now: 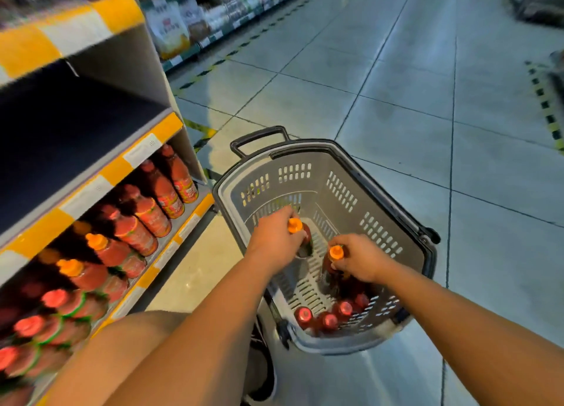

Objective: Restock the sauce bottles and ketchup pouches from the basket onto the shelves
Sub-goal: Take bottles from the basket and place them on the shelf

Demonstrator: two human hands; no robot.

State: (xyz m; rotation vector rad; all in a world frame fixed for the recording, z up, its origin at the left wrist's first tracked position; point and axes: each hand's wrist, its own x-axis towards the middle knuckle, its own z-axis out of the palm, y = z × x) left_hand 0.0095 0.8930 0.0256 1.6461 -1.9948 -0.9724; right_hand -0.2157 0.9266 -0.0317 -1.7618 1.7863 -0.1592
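I have both hands down in the basket (424, 247), each wrapped round the neck of an orange-capped sauce bottle: my left hand (276, 240) grips the far bottle (300, 231), my right hand (361, 260) grips the near bottle (334, 260). Four or so red-capped bottles (328, 315) stand packed in the basket's near corner, just under my right wrist.

The risks I see: lifting two at once by the necks, one could slip from my fingers and drop back onto the others. My right forearm could also knock the red-capped ones over as it comes up. The low shelf (171, 247) to my left is already crowded with bottles, so squeezing more in could tip a front one off the edge.

My fingers hide most of both bottles, so I cannot read their labels. The shelf stock is blurred. I see no ketchup pouches, though some may lie out of sight in the basket.
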